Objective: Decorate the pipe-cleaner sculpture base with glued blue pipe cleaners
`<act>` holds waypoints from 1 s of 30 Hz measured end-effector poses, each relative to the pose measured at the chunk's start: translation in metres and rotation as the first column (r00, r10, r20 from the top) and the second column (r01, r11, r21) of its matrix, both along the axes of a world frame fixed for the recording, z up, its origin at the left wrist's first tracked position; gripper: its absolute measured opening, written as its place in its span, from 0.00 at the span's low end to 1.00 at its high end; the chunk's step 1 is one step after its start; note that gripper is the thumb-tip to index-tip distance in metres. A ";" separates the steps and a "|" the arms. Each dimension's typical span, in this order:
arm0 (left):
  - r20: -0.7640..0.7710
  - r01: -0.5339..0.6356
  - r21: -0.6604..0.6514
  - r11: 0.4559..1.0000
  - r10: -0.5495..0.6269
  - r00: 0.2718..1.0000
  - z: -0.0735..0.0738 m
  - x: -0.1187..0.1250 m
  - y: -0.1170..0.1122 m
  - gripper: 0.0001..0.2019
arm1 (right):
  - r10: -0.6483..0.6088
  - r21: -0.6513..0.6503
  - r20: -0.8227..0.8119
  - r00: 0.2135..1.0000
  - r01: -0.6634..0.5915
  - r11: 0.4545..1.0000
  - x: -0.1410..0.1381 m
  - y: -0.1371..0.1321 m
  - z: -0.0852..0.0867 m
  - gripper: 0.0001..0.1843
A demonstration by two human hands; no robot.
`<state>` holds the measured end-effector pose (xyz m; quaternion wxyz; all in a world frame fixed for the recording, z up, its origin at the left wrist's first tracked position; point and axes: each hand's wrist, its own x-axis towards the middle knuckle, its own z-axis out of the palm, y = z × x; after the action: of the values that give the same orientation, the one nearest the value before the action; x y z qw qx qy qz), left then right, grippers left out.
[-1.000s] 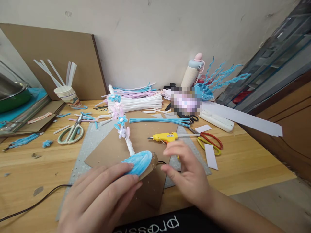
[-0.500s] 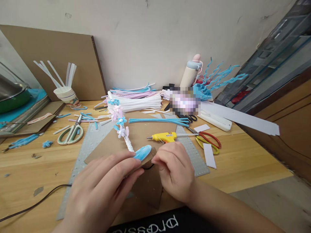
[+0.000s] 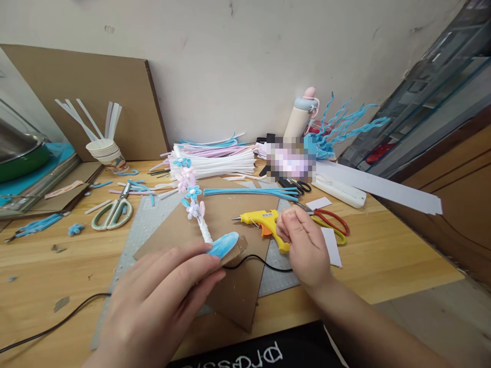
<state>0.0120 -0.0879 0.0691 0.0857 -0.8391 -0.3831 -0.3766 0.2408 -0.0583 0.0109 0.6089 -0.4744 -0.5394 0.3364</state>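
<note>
My left hand [image 3: 161,301] pinches the blue oval base [image 3: 223,245] of a craft piece. From that base a white wrapped stem with small blue and pink flowers [image 3: 191,193] slants away to the upper left. The base has a cardboard underside and rests over a brown cardboard sheet [image 3: 233,291]. My right hand [image 3: 305,244] is closed around the handle of the yellow glue gun [image 3: 261,219], whose nozzle points left. The gun's black cord [image 3: 261,259] runs from under my right hand towards the blue base.
A grey cutting mat [image 3: 143,225] lies under the cardboard. Green-handled scissors [image 3: 112,210] lie at left, red-and-yellow scissors [image 3: 330,221] at right. White pipe cleaners [image 3: 218,162] are stacked at the back, blue ones [image 3: 253,191] in front. Paper cups [image 3: 105,151], a bottle [image 3: 303,115] and a leaning cardboard panel [image 3: 92,97] stand by the wall.
My right hand left the blue base, moved right and closed on the glue gun's handle. My left hand stays on the base, which has tilted flatter.
</note>
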 end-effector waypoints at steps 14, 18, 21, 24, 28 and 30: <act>-0.101 0.065 0.059 0.996 -0.059 0.993 -0.003 -0.006 -0.001 0.06 | 0.172 0.413 0.548 0.818 -0.444 0.795 -0.016 -0.021 0.037 0.17; -0.108 0.086 0.063 0.994 -0.079 0.991 -0.004 -0.005 0.000 0.06 | 0.126 0.411 0.624 0.771 -0.461 0.786 -0.018 -0.022 0.034 0.18; -0.104 0.078 0.051 0.996 -0.072 0.992 -0.005 -0.005 -0.001 0.06 | 0.100 0.417 0.636 0.766 -0.450 0.790 -0.018 -0.024 0.031 0.19; -0.125 0.084 0.058 0.995 -0.077 0.989 -0.006 -0.006 -0.001 0.07 | 0.089 0.421 0.650 0.755 -0.455 0.784 -0.017 -0.026 0.032 0.20; -0.146 0.103 0.079 0.992 -0.090 0.985 -0.005 -0.008 -0.003 0.08 | 0.203 0.374 0.539 0.818 -0.448 0.812 -0.014 -0.026 0.033 0.17; -0.129 0.099 0.058 0.993 -0.091 0.987 -0.004 -0.009 -0.005 0.08 | 0.185 0.344 0.372 0.910 -0.320 0.883 -0.013 -0.024 0.030 0.16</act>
<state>0.0030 -0.0926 0.0651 0.1186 -0.8754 -0.3244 -0.3383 0.2282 -0.0825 0.0408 0.5440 -0.3146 -0.7480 0.2133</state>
